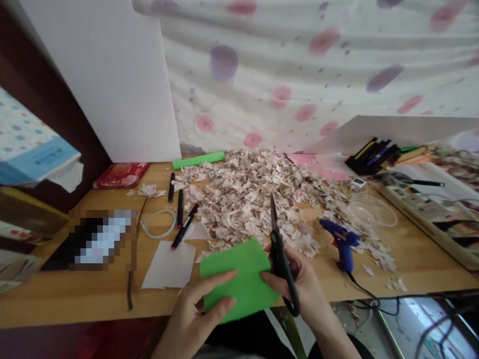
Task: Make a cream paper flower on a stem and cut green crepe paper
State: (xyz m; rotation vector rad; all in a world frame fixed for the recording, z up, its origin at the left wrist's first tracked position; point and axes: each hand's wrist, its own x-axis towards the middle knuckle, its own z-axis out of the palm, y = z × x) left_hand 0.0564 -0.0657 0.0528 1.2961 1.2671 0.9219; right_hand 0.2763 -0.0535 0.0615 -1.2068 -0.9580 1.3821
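A folded sheet of bright green paper [241,257] is held over the table's front edge. My left hand [200,311] grips its left side, fingers on top and closed on the sheet. With the fingers curled round black-handled scissors [277,249], my right hand [305,289] also rests its thumb on the paper's right edge. The scissor blades point up and away from me and look closed together. Behind the paper spreads a large heap of pale, dry petal-like flakes [258,194]. A white paper piece [168,267] lies left of the green sheet.
Several dark marker pens [180,207] and a clear ring [159,223] lie to the left. A blue hot glue gun [344,244] stands at the right, its cord over the edge. A green roll [198,160] lies behind. A black pen holder [370,157] stands back right.
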